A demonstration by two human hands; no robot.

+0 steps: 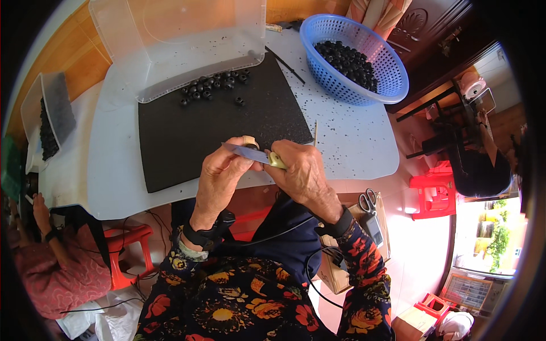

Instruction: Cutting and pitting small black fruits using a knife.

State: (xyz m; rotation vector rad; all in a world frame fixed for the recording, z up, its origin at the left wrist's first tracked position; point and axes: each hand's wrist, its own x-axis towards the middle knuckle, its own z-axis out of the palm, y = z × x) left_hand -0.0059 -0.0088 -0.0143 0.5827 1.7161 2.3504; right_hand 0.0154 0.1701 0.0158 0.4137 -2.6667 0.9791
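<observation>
In my right hand (301, 170) is a small knife (250, 153) with a pale yellow-green handle, its blade pointing left. My left hand (223, 170) pinches a small black round piece (251, 146) behind the blade, mostly hidden by it and the fingers. A beige wrap covers one left fingertip. Both hands are held over the near edge of a black mat (187, 136). Several more black round pieces (207, 85), some showing a hole, lie loose towards the mat's far side.
A clear plastic bin (119, 62) lies tipped on its side, opening onto the mat. At the far right stands a blue basket (392, 71) of black pieces. Black crumbs dot the pale table (364, 136). Scissors (368, 202) lie right of my lap. Another person's hand (41, 213) is at left.
</observation>
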